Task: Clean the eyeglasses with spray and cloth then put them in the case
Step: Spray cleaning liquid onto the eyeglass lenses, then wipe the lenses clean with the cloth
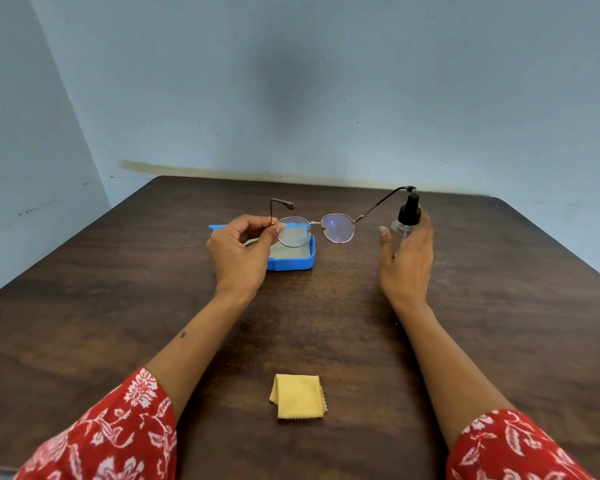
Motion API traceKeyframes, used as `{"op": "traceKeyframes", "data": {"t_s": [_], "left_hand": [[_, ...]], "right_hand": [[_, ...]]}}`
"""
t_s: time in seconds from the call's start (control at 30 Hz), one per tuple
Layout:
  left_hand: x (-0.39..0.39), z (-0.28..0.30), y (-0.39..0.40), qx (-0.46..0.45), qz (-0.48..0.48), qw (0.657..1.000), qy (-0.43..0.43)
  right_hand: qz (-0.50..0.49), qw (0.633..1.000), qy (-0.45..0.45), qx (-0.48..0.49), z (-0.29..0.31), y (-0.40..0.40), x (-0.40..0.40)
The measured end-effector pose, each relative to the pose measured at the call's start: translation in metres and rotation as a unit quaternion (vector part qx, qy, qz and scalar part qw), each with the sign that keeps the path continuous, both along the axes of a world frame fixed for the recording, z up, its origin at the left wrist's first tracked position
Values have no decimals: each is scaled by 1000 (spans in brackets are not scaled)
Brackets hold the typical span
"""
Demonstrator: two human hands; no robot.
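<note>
My left hand [240,250] pinches the round metal-framed eyeglasses [337,229] at their left hinge and holds them up above the table, temples unfolded and pointing away from me. My right hand [408,258] grips a small clear spray bottle [406,220] with a black pump top, just right of the glasses. An open blue case [293,263] lies on the table behind my left hand, partly hidden by it. A folded yellow cloth [298,395] lies on the table near me, between my forearms.
The dark wooden table [118,289] stands against a pale blue wall [291,81], in a corner at the left. My red floral sleeves [111,434] fill the lower corners.
</note>
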State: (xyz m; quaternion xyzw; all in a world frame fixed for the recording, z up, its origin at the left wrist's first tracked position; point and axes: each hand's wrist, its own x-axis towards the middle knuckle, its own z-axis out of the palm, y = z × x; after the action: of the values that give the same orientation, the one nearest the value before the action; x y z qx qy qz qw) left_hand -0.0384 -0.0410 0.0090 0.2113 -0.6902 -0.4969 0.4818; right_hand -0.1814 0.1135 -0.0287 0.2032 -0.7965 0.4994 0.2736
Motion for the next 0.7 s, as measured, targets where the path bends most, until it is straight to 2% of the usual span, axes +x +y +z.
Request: {"op": "traceKeyframes", "data": {"t_s": [0.13,0.3,0.37,0.47,0.53,0.63,0.7], "left_hand": [[2,1,2,-2,-3,1000,5],[2,1,2,3,-1,1000,7],[1,0,2,9,-5,1000,11],[1,0,3,9,-6,1000,6],[0,0,3,9,-12,1000,11],[0,-1,3,13,-14,1000,17],[0,-1,3,18,-19,999,19]], "right_hand": [[-15,999,-51,-1,2,3,9],[-138,990,13,-32,36,11,42],[-103,994,-30,-15,52,17,61],[52,985,-142,84,66,24,95],[169,947,-187,197,71,26,116],[308,833,-285,362,75,22,135],[340,768,-325,434,74,18,141]]}}
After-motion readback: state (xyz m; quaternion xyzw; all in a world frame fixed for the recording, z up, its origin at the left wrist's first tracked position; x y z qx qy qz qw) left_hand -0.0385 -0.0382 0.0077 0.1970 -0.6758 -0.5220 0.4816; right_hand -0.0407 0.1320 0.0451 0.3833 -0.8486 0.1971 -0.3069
